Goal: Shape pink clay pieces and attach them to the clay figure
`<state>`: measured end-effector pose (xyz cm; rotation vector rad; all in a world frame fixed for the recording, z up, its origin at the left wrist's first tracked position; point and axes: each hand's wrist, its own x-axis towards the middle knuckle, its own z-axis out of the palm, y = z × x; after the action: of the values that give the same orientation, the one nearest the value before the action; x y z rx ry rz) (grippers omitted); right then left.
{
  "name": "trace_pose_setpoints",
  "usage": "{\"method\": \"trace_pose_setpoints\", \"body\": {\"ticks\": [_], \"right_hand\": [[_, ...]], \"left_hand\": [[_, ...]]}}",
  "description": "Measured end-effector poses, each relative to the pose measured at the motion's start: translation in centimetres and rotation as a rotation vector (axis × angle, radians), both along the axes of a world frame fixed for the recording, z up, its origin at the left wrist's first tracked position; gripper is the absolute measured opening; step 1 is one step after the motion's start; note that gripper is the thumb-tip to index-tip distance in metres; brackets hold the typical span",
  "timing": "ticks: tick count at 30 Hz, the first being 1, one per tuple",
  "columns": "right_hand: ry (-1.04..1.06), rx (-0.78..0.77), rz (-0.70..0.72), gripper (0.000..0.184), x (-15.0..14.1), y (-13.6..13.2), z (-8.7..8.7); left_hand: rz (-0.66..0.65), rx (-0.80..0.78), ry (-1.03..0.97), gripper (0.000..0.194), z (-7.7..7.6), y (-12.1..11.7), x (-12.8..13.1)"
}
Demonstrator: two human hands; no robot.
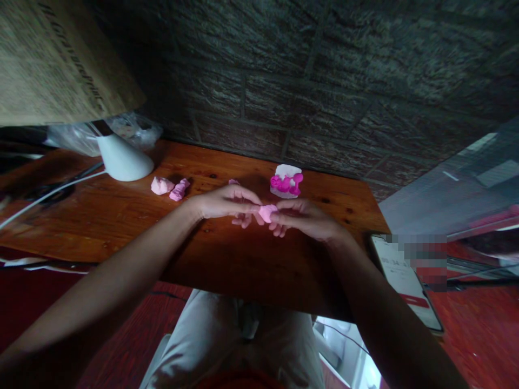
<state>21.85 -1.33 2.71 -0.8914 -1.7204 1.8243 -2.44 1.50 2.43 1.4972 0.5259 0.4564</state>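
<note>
A lump of pink modelling clay is held above the wooden table, pinched between both hands. My left hand grips its left side with thumb and fingertips. On its right side, my right hand closes thumb and fingers around the edge. Just behind my right hand lies a white piece with bright magenta shapes on it. A small pink bit shows partly behind my left hand. Farther left rest a pale pink lump and a pinker, ridged lump.
A lamp with a white base and printed shade stands at the left, a clear plastic bag behind it. Its white cable crosses the table. A phone lies at the right. A dark brick wall bounds the back.
</note>
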Motion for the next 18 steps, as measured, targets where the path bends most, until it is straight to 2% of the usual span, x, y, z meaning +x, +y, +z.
{"method": "trace_pose_setpoints", "body": {"ticks": [6,12,18], "right_hand": [[0.006,0.027,-0.083,0.04,-0.25,-0.11,-0.19],[-0.055,0.047,-0.078,0.039,-0.57,-0.04,-0.25],[-0.074,0.05,-0.118,0.032,-0.74,-0.27,-0.05]], "left_hand": [[0.085,0.036,-0.04,0.033,-0.37,0.14,0.11],[0.021,0.109,0.019,0.039,-0.21,0.1,0.14],[0.04,0.206,0.068,0.038,-0.15,0.17,0.2]]}}
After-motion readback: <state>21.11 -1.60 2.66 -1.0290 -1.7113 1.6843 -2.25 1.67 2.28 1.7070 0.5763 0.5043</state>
